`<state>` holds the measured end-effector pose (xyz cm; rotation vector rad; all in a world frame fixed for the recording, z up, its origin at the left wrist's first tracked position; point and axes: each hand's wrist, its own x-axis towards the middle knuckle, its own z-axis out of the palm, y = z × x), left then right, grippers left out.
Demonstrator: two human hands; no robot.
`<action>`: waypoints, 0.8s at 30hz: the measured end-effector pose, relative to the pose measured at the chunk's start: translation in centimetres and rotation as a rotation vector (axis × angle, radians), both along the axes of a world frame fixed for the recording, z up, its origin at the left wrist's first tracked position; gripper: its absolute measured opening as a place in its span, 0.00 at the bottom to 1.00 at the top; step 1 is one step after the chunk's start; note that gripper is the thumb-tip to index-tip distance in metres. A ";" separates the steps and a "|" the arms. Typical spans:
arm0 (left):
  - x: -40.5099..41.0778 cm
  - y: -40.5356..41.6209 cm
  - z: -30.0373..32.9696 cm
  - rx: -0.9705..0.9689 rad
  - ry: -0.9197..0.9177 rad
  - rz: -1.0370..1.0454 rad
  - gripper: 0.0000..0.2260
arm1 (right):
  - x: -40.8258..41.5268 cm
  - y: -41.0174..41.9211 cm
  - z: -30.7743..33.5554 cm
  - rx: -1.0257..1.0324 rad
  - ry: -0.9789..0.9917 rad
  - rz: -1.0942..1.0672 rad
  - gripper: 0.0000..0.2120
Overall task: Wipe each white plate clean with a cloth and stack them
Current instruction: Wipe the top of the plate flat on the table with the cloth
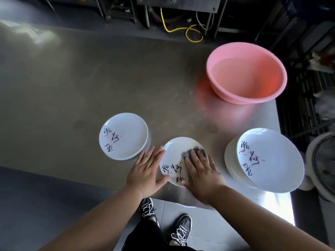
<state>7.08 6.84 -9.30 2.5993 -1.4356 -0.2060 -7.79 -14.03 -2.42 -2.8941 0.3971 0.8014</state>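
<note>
A white plate [175, 151] with black calligraphy lies on the steel table near its front edge. My right hand [201, 171] presses a dark grey cloth [194, 152] flat onto the plate with straight fingers. My left hand [147, 169] lies flat against the plate's left rim, thumb touching its near edge. A short stack of the same plates [125, 135] stands to the left. A taller, leaning stack [268, 160] stands at the right.
A pink basin [248, 73] holding water sits at the back right of the steel table [90, 87]. The table's front edge runs just under my wrists, with my shoes below. A fan stands off the table's right corner. Cables and metal frames lie behind.
</note>
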 end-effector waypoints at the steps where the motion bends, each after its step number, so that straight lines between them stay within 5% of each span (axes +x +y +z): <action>1: 0.0 0.0 0.0 0.000 -0.002 -0.001 0.41 | -0.1 0.3 0.0 0.014 -0.001 -0.022 0.46; 6: 0.1 0.0 0.0 -0.028 0.006 0.003 0.40 | -5.1 3.1 1.0 0.078 -0.079 0.095 0.45; 15: 0.2 0.0 -0.7 -0.027 0.017 0.022 0.41 | 1.7 -3.0 -1.3 -0.002 -0.102 -0.105 0.44; 24: 0.3 0.0 -1.0 -0.015 0.017 0.020 0.41 | -2.5 1.6 -1.3 0.091 -0.077 -0.292 0.50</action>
